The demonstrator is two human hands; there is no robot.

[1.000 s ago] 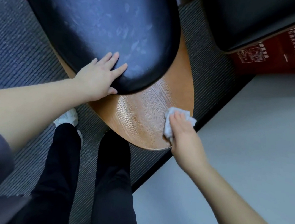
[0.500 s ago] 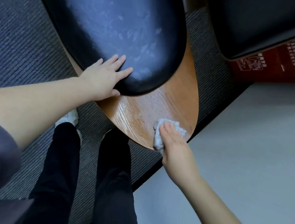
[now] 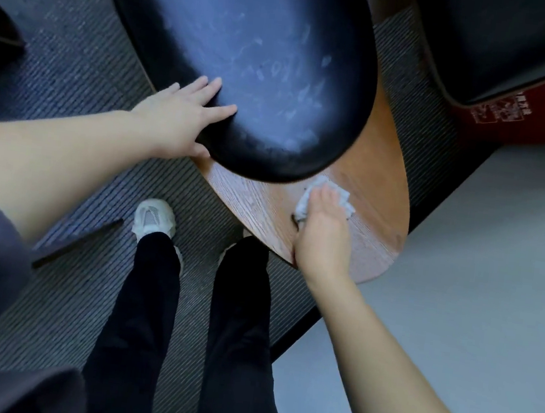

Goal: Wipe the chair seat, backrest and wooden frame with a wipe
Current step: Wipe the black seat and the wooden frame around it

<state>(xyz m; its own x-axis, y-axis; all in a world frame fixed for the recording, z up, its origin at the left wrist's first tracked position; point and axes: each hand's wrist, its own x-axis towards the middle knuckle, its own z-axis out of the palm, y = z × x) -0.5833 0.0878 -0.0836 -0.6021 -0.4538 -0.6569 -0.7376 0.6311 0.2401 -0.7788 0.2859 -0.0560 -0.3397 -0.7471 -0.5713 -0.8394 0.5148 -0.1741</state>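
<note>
A chair with a black padded cushion (image 3: 249, 49) and a curved wooden frame (image 3: 378, 198) fills the upper middle of the head view. My left hand (image 3: 179, 119) rests flat on the cushion's near left edge, fingers spread and straight. My right hand (image 3: 322, 233) presses a crumpled white wipe (image 3: 342, 197) onto the wood just below the cushion's rim, fingers laid straight over it. Most of the wipe lies hidden under my fingers. The cushion shows pale smears.
My legs in black trousers and a white shoe (image 3: 154, 217) stand on striped grey carpet (image 3: 86, 63). A pale floor (image 3: 480, 266) lies to the right. A second dark seat (image 3: 508, 39) and a red printed box (image 3: 533, 111) sit at the upper right.
My right hand slid the wipe from the wood's right edge to its near edge, then up toward the cushion's rim. My left hand stayed on the cushion.
</note>
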